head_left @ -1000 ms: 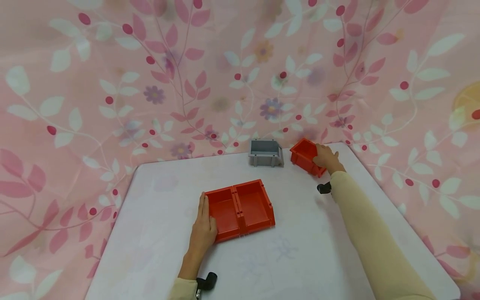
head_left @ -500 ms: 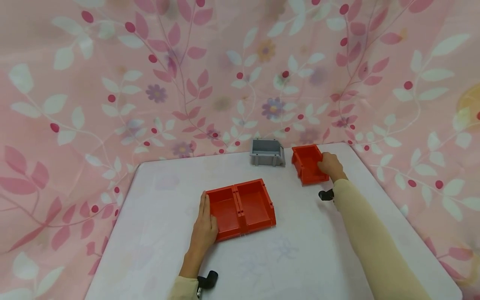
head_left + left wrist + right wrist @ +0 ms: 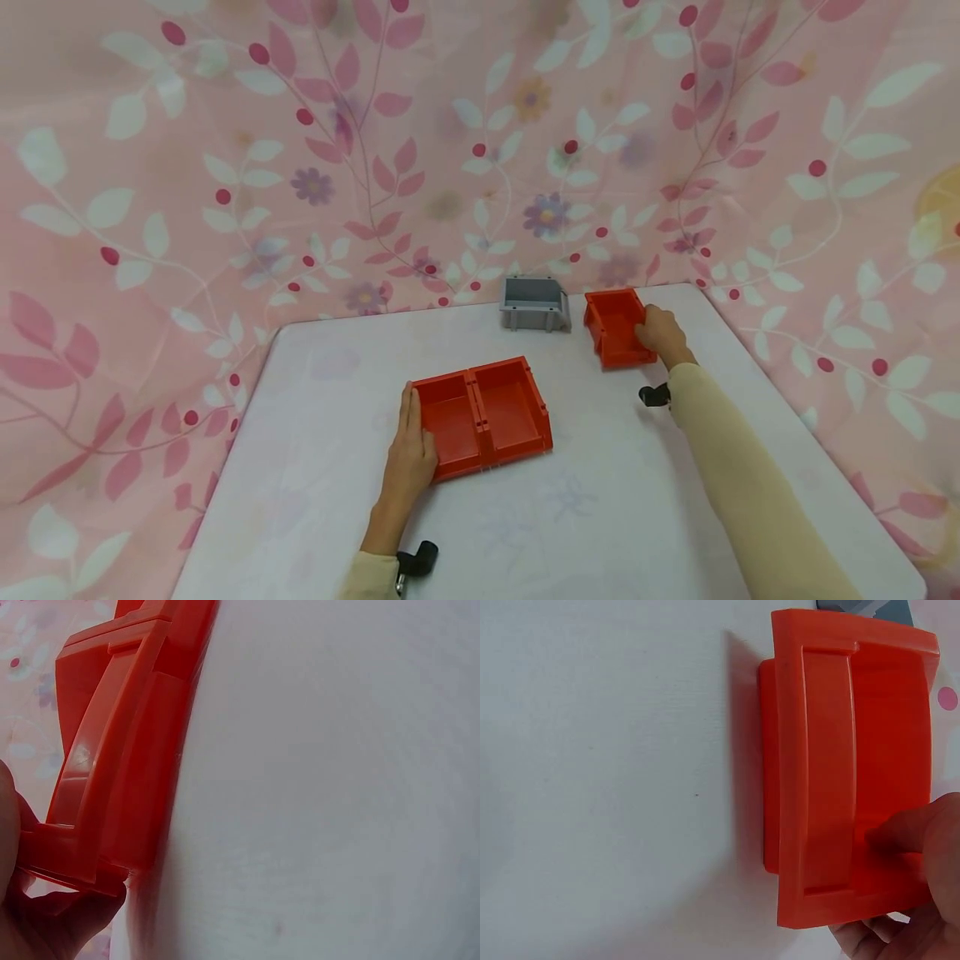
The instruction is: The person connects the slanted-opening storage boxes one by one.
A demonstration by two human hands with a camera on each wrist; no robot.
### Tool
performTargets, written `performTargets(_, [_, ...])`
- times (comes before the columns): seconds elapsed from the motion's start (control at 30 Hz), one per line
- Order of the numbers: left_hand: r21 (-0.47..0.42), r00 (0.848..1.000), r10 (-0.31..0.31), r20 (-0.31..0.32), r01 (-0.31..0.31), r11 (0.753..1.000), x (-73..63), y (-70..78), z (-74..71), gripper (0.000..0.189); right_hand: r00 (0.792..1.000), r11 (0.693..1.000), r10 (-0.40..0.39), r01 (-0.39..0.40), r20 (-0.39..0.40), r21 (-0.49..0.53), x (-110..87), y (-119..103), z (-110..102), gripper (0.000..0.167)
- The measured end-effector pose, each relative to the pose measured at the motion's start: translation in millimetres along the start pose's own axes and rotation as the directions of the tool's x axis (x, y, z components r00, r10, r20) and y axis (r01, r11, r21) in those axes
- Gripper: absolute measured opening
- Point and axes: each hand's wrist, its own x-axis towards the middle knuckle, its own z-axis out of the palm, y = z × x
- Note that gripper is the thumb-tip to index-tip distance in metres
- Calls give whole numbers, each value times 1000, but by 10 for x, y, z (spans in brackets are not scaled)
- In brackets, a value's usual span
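Note:
Two red storage bins (image 3: 513, 414) sit side by side in the middle of the table, their edges touching. My left hand (image 3: 408, 454) holds the left wall of the left-hand bin (image 3: 452, 425), fingers along the outside and thumb over the rim. In the left wrist view that bin (image 3: 112, 750) fills the left side, gripped at its lower end. Farther back at the right, my right hand (image 3: 663, 333) grips the right wall of a third red bin (image 3: 617, 321). The right wrist view shows the thumb inside this bin (image 3: 829, 765) and fingers outside, partly hidden.
A grey storage bin (image 3: 531, 315) stands near the back edge, left of the third red bin. White table (image 3: 322, 483) surface surrounds the bins. Pink floral cloth (image 3: 450, 167) hangs behind and along both sides.
My right hand has turned the third red bin so its front faces me more, and brought it slightly nearer. My left hand and the joined bins have stayed in place.

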Motion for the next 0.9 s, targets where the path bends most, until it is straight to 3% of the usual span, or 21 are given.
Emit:
performTargets(0.3, [1,999,-27,17,27,1000,7,27,-4,75,999,1000,14,-13,-41,27,-64,67,9,70])
performTargets(0.47, [3,999,-32,18,31,999,9,23,9,75,999,999,-13,15,-38,43,-129,62,18,67])
performTargets(0.67, [21,1000,-15,14,15,1000,19,12,-22,75,994,996,-66,70,-87,51,-255,-22,36,61])
performTargets(0.9, [19,998,-34,48,33,999,54,-47,-82,77,985,991,-111,120,-132,62,-420,-217,41,74])
